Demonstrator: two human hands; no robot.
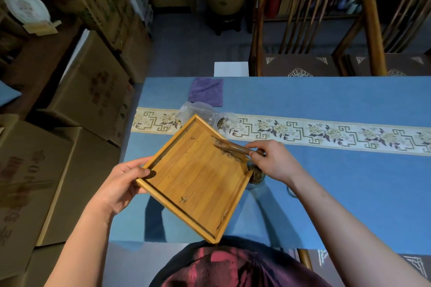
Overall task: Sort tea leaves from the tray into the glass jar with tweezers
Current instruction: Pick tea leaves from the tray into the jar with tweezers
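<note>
No legible text; carton [93, 91] print blurred.

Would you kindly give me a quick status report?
Left hand grips tilted tray; right hand holds tweezers at leaves. Jar under tray's corner. Nothing blocking.

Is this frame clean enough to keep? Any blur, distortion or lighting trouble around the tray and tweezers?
Head view: wide-angle bending curves the chairs and boxes; the room edges are dim; the tweezers are motion-smeared at the right hand; the tray, held by the left hand, casts a shadow on the tablecloth.
</note>
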